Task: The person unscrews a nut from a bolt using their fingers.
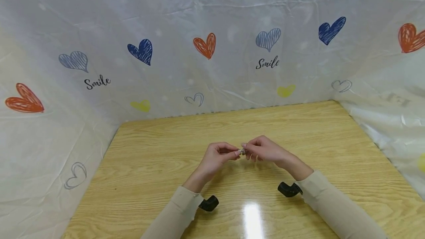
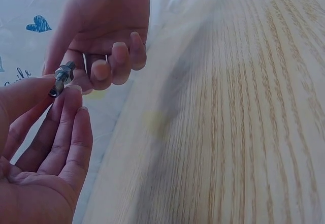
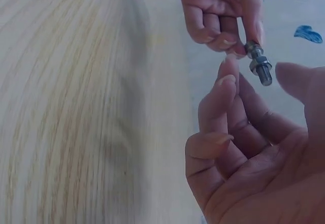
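A small silvery bolt with a hex nut [image 3: 261,65] on its shank is held up over the table between both hands. My left hand [image 1: 216,158] pinches the bolt's rounded end between thumb and fingers. At the threaded end is my right hand [image 1: 265,151], with its fingers partly bent. In the right wrist view, its thumb [image 3: 294,82] stands just off the nut, and a narrow gap shows beside the bare thread. Whether a right fingertip touches the bolt from behind is hard to tell. From the left wrist side, the bolt [image 2: 62,76] points toward the right palm.
Below the hands lies a wood-grain tabletop [image 1: 159,180], with a bright reflection near its front. White sheeting [image 1: 232,76] printed with hearts and "Smile" borders the back and sides. Black wrist mounts [image 1: 209,203] jut out from both sleeves.
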Available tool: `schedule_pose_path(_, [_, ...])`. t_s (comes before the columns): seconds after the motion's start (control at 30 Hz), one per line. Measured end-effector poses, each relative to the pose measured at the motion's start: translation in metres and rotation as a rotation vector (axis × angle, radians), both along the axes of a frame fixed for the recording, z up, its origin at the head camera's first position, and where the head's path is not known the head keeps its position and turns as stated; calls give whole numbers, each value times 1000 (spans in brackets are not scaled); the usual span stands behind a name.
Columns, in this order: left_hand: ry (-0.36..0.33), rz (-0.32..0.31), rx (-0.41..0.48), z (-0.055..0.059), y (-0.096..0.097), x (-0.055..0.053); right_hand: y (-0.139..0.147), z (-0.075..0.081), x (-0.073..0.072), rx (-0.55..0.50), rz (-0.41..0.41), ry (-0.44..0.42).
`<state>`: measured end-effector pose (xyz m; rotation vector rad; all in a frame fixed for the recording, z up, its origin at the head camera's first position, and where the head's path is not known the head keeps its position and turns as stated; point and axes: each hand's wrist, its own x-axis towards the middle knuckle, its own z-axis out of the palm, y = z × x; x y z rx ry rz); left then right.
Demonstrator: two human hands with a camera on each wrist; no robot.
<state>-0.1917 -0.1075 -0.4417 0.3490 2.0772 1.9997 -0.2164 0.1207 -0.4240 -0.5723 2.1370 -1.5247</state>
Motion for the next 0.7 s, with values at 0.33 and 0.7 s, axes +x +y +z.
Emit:
schedule_pose_path(0.33, [0,-18,12,-1,0,-1,0,-3,-1,-46,29,-15])
schedule_pose_path(0.7, [-16,2,15,-1,-1,-1,1,-3,-1,-114,36,-7])
